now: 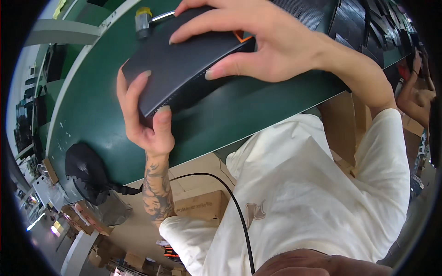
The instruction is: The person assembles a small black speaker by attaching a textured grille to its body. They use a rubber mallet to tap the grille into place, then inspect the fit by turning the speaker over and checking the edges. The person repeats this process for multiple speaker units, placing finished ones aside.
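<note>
Both hands grip a black, box-like case (170, 69) with a smooth leather-like face, a stitched edge and a small orange accent near its right end. My left hand (149, 131) wraps the case's near left corner, thumb on the stitched side and fingers over the outer end. Across the top and near edge of the right part spreads my right hand (262, 41), its thumb pressed to the stitched edge. Just beyond the case a mallet (143, 24) with a yellow and grey head lies on the green table (87, 119); part of its handle is hidden.
Black textured pieces (354, 23) are heaped at the far right of the table. A black mesh bag-like thing (85, 170) sits at the left end. A black cable (225, 184) hangs before me, above a cardboard box (202, 205). Another person's arm (412, 89) shows at right.
</note>
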Action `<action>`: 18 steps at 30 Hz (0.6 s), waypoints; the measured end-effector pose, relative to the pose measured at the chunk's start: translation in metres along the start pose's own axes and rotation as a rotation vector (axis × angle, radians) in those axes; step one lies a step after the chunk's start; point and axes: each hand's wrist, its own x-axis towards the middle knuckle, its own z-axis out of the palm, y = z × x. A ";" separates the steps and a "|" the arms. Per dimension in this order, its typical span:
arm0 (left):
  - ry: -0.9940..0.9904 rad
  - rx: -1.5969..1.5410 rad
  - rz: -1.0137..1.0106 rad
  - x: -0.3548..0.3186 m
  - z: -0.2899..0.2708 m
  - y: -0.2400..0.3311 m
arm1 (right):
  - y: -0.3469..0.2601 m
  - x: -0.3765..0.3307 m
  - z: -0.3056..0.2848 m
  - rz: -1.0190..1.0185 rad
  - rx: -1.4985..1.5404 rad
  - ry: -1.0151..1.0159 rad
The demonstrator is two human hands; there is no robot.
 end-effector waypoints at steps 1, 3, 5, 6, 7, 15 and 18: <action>0.021 -0.040 -0.019 0.000 -0.001 -0.003 | 0.001 -0.001 0.006 -0.020 -0.072 0.053; -0.001 -0.054 -0.033 0.000 -0.006 -0.001 | -0.003 0.002 0.005 0.030 -0.083 0.054; -0.008 -0.077 -0.055 -0.004 -0.007 -0.001 | -0.011 0.002 0.001 0.177 0.044 -0.064; -0.007 -0.088 -0.065 -0.005 -0.008 -0.002 | -0.012 0.001 0.002 0.153 0.035 -0.050; -0.009 -0.098 -0.080 -0.006 -0.007 -0.001 | -0.012 -0.002 0.002 0.181 0.042 -0.032; 0.027 -0.084 -0.049 0.002 -0.002 -0.001 | -0.010 -0.006 0.009 0.305 0.121 -0.001; 0.024 -0.250 -0.233 0.011 -0.003 -0.003 | -0.008 0.002 0.007 0.387 0.226 0.050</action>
